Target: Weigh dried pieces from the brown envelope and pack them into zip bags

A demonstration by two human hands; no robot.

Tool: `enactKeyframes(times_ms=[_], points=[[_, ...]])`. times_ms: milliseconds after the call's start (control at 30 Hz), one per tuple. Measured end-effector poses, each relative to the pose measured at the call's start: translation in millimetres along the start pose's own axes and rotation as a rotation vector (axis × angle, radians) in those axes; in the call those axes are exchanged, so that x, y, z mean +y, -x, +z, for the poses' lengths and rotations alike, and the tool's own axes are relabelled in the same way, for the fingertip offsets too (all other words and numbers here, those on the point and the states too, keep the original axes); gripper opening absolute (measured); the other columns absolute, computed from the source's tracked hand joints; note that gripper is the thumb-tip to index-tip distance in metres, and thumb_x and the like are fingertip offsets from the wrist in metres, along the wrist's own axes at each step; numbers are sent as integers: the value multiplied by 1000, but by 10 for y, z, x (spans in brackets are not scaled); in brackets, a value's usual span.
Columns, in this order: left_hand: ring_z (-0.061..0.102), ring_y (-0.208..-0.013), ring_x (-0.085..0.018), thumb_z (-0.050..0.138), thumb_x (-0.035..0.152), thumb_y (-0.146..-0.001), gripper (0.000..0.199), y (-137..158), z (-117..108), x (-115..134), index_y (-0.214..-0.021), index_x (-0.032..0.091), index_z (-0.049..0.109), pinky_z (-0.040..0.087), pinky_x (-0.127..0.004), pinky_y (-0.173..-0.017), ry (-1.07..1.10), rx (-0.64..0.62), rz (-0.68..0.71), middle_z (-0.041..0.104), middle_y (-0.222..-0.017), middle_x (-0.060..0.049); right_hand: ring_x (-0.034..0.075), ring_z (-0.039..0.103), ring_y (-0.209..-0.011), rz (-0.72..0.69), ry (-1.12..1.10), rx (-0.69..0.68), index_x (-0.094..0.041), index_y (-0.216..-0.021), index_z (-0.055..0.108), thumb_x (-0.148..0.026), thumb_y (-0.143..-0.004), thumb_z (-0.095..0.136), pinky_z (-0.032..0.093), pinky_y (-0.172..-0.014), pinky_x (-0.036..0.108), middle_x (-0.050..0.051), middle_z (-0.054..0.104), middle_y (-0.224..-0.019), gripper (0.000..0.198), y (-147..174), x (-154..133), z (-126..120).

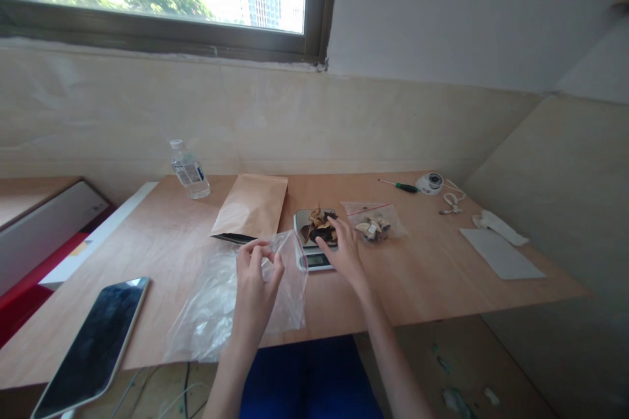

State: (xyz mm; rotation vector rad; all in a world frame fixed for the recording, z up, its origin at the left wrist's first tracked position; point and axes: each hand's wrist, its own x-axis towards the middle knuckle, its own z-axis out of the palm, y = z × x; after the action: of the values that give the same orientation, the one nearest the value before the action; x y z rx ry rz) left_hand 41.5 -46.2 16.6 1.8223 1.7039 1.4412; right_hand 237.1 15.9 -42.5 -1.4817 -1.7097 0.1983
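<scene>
A small white digital scale stands on the table in front of me. Dried brown and dark pieces are heaped on its pan. My right hand is over the right side of the heap, thumb and fingers apart around its edge; whether it touches the pieces I cannot tell. With thumb and fingers pinched, my left hand holds a large clear zip bag by its upper part. The bag's red-lined mouth reaches the scale's left side. Right of the scale lies a smaller zip bag with pale dried slices inside.
Behind lie a brown paper pouch and a water bottle. A tablet overhangs the front left edge. Rightward are a screwdriver, a white dome camera with cable, and white paper. A wall and window border the table.
</scene>
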Motion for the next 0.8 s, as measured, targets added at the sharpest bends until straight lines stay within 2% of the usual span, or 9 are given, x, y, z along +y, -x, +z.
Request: enactKeyframes(times_ms=[67, 167, 300, 467, 800], points=[[52, -99, -23, 45, 27, -84, 13, -23, 39, -11, -73, 21, 47, 41, -40, -91, -28, 9, 29, 50, -99, -8, 33, 40, -122, 0, 98, -80, -23, -129, 47, -46, -80, 57, 35, -97, 51, 15, 45, -131, 55, -42, 74, 106], [53, -100, -22, 41, 21, -85, 11, -51, 77, -40, -74, 21, 45, 41, -36, -90, -34, 0, 49, 50, -97, -7, 32, 45, -115, 6, 145, -126, -24, -124, 52, -41, -83, 54, 38, -94, 48, 14, 49, -125, 45, -52, 155, 185], [54, -101, -21, 39, 19, -85, 12, -89, 116, -99, -73, 22, 42, 40, -34, -89, -16, -26, 34, 50, -90, -5, 29, 48, -111, -33, 124, -104, -22, -112, 59, -37, -84, 54, 40, -92, 45, 12, 54, -115, 32, -53, 231, 159], [53, -84, -20, 40, 18, -81, 14, -116, 198, -144, -69, 23, 38, 40, -31, -77, -13, -35, -48, 49, -78, -2, 27, 50, -108, -94, 85, -74, -22, -108, 61, -33, -86, 53, 41, -92, 44, 11, 55, -114, 25, -54, 259, 74], [50, -77, -19, 41, 20, -80, 13, -95, 276, -176, -68, 23, 39, 37, -30, -72, 7, -33, -124, 51, -77, -1, 25, 55, -108, -151, -43, -20, -22, -98, 65, -33, -82, 60, 41, -94, 42, 9, 63, -112, 20, -27, 230, -10]])
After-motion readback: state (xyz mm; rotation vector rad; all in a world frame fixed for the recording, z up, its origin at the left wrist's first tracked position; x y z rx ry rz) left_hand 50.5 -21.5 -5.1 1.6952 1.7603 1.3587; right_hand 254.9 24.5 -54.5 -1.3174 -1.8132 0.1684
